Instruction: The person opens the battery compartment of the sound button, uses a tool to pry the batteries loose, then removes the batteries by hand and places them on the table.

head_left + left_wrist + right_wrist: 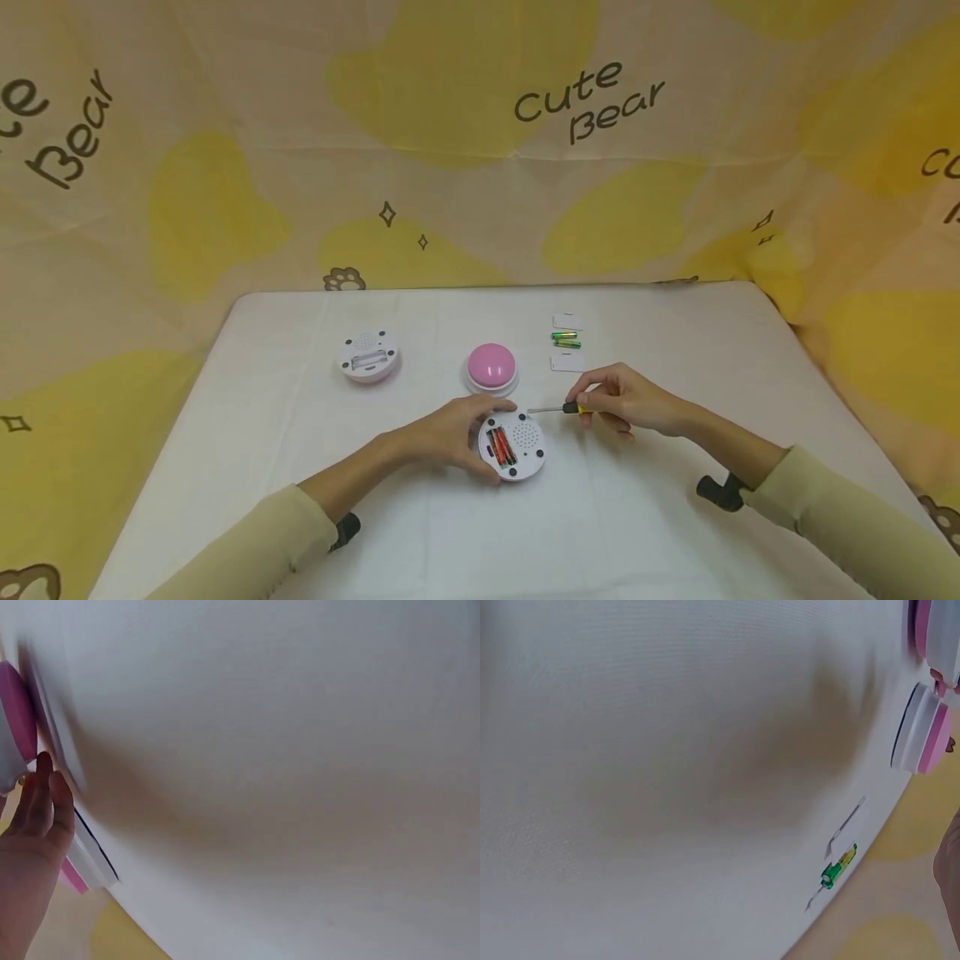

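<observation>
My left hand (457, 433) grips an upturned round white device (525, 475) by its left side, thumb at the near edge and fingers at the far one. Two red batteries (502, 447) lie in its open compartment, beside a dotted speaker grille. In the left wrist view, the device's pink dome (19, 712) faces the table. My right hand (630, 400) pinches a small screwdriver (573, 408) with a black and yellow handle. Its thin shaft points left, with the tip at the device's upper right edge; whether it touches cannot be told.
Just behind the device stands an upright pink-domed button (491, 365). Another upturned device (368, 357), its battery slot without batteries, lies at the back left. At the back right, green batteries (566, 343) lie between two white covers (567, 362).
</observation>
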Demonstrator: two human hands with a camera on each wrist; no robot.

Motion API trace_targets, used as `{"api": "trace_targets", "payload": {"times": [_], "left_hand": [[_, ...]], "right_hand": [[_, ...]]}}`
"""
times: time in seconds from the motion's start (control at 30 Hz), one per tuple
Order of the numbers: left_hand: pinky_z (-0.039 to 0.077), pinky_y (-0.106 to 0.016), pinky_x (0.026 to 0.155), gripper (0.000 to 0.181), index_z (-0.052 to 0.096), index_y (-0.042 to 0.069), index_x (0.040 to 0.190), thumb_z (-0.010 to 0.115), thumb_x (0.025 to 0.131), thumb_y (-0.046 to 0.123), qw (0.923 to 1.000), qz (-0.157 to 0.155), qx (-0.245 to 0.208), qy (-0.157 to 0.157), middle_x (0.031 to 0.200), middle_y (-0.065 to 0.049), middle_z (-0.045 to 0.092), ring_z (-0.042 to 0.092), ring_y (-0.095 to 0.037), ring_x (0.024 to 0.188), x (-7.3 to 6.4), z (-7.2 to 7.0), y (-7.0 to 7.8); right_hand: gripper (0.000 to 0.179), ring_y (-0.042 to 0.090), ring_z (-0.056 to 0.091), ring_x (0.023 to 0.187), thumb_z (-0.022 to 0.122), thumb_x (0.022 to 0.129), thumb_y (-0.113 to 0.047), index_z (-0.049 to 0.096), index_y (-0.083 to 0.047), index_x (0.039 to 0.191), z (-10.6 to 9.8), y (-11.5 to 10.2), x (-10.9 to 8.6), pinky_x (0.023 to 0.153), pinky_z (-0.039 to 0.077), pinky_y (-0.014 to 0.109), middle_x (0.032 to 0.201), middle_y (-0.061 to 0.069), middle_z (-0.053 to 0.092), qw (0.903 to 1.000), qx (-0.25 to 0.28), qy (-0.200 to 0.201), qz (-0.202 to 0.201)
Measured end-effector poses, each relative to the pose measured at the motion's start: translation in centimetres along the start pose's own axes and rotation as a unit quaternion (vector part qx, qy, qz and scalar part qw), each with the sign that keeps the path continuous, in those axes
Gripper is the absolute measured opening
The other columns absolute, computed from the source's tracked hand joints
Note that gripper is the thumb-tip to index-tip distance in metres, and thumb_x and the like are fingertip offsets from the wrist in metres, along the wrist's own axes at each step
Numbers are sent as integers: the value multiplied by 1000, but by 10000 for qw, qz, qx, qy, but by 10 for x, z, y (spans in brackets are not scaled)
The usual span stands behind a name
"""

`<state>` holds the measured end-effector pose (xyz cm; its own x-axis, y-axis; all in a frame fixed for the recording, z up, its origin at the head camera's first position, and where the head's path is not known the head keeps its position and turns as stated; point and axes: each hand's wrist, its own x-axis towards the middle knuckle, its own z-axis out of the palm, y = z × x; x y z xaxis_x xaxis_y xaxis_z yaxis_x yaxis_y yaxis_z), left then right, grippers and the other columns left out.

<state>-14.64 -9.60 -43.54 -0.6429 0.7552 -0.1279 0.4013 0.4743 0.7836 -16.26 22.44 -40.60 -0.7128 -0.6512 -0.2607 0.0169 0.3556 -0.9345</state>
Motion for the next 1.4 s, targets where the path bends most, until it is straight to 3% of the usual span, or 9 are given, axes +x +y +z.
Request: {"api": "trace_targets", "payload": {"times": [0.27,0.47,0.63,0.87,1.07,1.4], "left_hand": [[32,-39,114,96,44,14,150,93,69,29,9987,451,247,-6,151,2,44,40,-15,136,2,4,2],[36,-39,111,94,44,8,149,91,70,28,9992,204,334,53,148,-3,48,44,-18,131,0,2,4],[41,-38,105,94,46,11,148,91,70,34,9981,76,490,359,141,-5,48,48,-18,121,1,4,1],[46,-30,92,91,50,20,146,92,68,37,9965,-221,354,725,131,0,46,48,-14,111,1,6,0],[47,-29,89,94,48,20,147,91,67,45,9942,-266,448,938,125,2,43,48,-13,109,1,11,0],[43,-42,103,95,46,24,149,88,68,52,9944,-368,537,827,146,-3,44,45,-18,125,1,14,0]], "right_hand": [[21,15,39,44,55,102,-14,66,0,114,3,-1,0,40,38,29,88,38,61,9999,63,-82,-25],[21,16,39,43,55,102,-14,66,0,114,1,0,1,40,39,29,87,37,62,9999,31,-89,-54],[20,16,38,43,56,102,-14,66,0,113,2,-2,1,40,38,29,87,37,61,9999,11,-136,-66],[20,20,42,43,68,92,-7,66,-3,112,8,-11,2,43,41,24,87,31,66,9994,-274,-155,132],[19,24,43,43,66,94,-8,66,-6,113,11,-13,3,43,42,25,88,28,68,9980,-469,-392,171],[17,16,47,42,63,96,-8,67,-7,113,16,-21,4,42,43,25,87,25,69,9950,-675,-686,271]]}}
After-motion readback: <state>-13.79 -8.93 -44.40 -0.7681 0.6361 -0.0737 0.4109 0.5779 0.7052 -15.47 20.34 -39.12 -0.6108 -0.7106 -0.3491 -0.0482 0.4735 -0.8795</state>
